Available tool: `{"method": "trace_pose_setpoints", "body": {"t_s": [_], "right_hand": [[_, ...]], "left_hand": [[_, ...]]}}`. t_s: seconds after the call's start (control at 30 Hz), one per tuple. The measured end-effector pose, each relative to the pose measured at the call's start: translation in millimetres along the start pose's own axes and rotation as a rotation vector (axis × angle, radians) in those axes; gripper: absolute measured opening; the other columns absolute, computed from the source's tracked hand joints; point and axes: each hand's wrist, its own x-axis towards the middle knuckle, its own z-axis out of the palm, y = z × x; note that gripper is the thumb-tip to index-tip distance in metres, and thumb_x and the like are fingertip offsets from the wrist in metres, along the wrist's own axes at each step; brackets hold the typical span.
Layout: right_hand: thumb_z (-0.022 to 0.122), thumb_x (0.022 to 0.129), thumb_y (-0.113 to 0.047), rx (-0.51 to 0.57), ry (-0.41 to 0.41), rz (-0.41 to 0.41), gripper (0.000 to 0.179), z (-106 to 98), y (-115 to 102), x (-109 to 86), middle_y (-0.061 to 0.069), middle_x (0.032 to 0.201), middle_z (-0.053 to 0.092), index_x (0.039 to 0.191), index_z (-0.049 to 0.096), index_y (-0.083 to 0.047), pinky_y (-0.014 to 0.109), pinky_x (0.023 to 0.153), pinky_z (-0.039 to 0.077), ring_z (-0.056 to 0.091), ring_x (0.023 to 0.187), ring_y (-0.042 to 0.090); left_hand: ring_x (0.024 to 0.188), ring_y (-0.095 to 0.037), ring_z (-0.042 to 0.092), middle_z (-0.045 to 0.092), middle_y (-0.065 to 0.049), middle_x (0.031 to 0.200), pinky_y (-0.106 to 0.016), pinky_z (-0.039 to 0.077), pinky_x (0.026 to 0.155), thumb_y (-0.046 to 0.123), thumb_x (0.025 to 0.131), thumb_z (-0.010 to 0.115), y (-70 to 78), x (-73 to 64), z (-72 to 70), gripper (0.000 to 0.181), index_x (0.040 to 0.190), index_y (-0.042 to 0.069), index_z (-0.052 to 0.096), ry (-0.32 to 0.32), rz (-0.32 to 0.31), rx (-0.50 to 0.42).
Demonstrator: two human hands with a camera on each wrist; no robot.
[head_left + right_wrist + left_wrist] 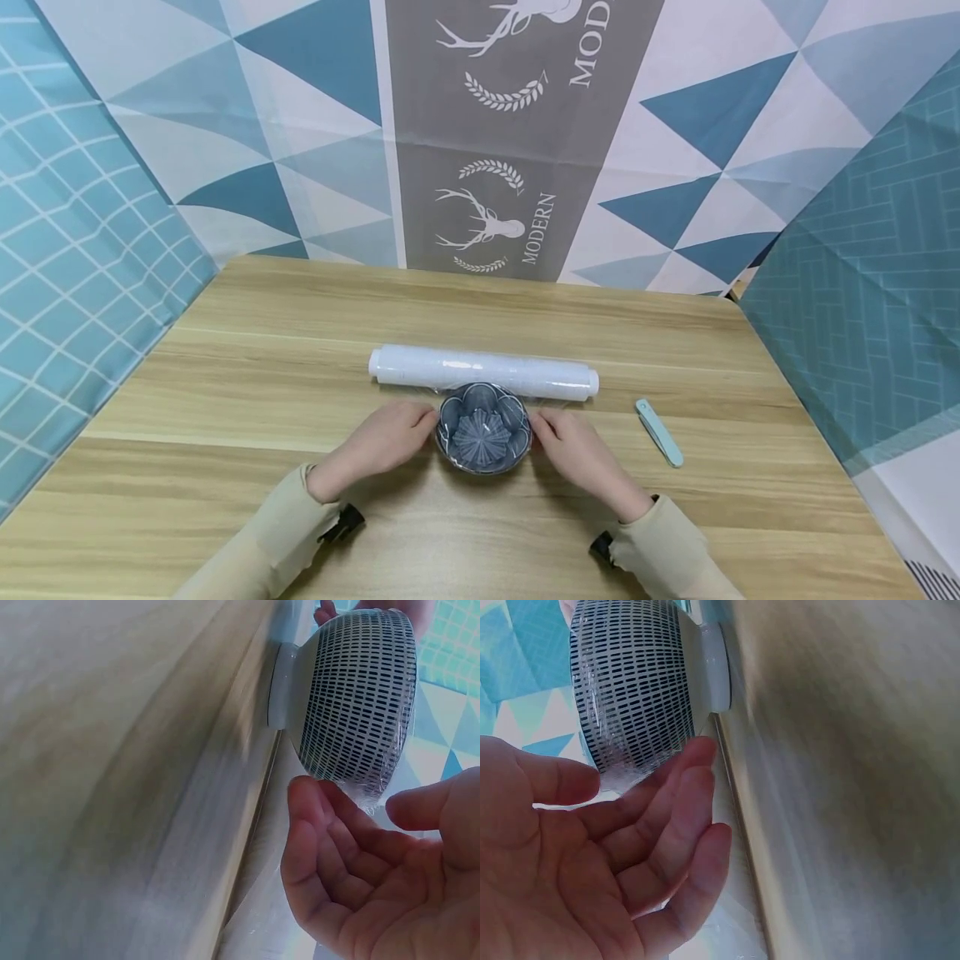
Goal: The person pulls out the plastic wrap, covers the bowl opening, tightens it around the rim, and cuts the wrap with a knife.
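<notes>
A bowl (482,442) stands upright on the table, dark blue with petal shapes inside and small dark dashes on its pale outside. Clear cling film (367,793) lies over its mouth and folds down its sides. My left hand (386,437) is at the bowl's left rim, its thumb and curved fingers pinching the film there. At the right rim, my right hand (576,448) pinches the film in the same way. Both wrist views show the thumb at the rim and the fingers curled along the bowl's outside.
Right behind the bowl lies a white roll of cling film (483,372), lengthwise across the table. A slim light-blue tool (660,433) rests right of my right hand. The wooden table (225,392) meets patterned cloth walls at the back and sides.
</notes>
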Motion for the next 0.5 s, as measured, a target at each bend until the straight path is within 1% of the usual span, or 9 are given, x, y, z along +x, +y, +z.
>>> {"method": "trace_pose_setpoints", "body": {"t_s": [0.1,0.23,0.33,0.4,0.47,0.5], "right_hand": [[0.041,0.097,-0.02,0.007,-0.024,0.003,0.032,-0.2,0.2,-0.2,-0.006,0.057,0.044,0.069,0.054,-0.014,0.024,0.05,0.036,0.039,0.051,0.007],[0.039,0.098,-0.023,0.001,-0.061,0.001,0.035,1.4,-0.7,-0.9,-0.005,0.057,0.044,0.068,0.054,-0.012,0.024,0.049,0.037,0.039,0.05,0.008],[0.038,0.098,-0.025,-0.008,-0.071,0.013,0.037,3.2,-1.4,-1.2,-0.004,0.057,0.044,0.068,0.053,-0.012,0.025,0.05,0.037,0.04,0.051,0.009],[0.037,0.098,-0.025,-0.017,-0.069,0.021,0.036,4.1,-2.0,-1.3,-0.004,0.057,0.044,0.068,0.053,-0.012,0.025,0.051,0.037,0.041,0.052,0.01],[0.037,0.098,-0.025,-0.025,-0.064,0.027,0.036,5.2,-2.4,-1.2,-0.003,0.057,0.044,0.068,0.052,-0.012,0.026,0.051,0.037,0.041,0.052,0.01],[0.037,0.098,-0.025,-0.029,-0.063,0.028,0.036,5.5,-2.7,-1.3,-0.003,0.057,0.043,0.068,0.052,-0.012,0.026,0.052,0.037,0.041,0.052,0.01]], "left_hand": [[0.061,-0.011,0.047,0.045,0.003,0.057,-0.032,0.044,0.066,0.025,0.096,0.039,-0.5,0.1,0.3,0.035,0.069,0.015,0.058,-0.001,-0.027,-0.001],[0.058,-0.012,0.047,0.043,0.001,0.055,-0.031,0.043,0.064,0.03,0.098,0.034,-0.2,-0.1,1.4,0.043,0.066,0.013,0.056,-0.035,-0.063,-0.028],[0.061,-0.013,0.049,0.047,0.001,0.058,-0.033,0.044,0.066,0.032,0.098,0.034,1.2,-0.5,3.0,0.042,0.07,0.013,0.058,-0.042,-0.068,-0.034],[0.067,-0.013,0.052,0.05,0.002,0.062,-0.036,0.045,0.071,0.032,0.098,0.035,2.8,-0.9,4.5,0.038,0.076,0.015,0.061,-0.028,-0.061,-0.029],[0.068,-0.014,0.052,0.052,0.002,0.064,-0.036,0.045,0.07,0.032,0.097,0.036,3.8,-1.2,6.1,0.035,0.078,0.015,0.06,-0.023,-0.053,-0.029],[0.066,-0.013,0.052,0.051,0.002,0.063,-0.035,0.045,0.067,0.033,0.097,0.036,4.2,-1.8,6.9,0.034,0.078,0.015,0.058,-0.027,-0.052,-0.032]]}}
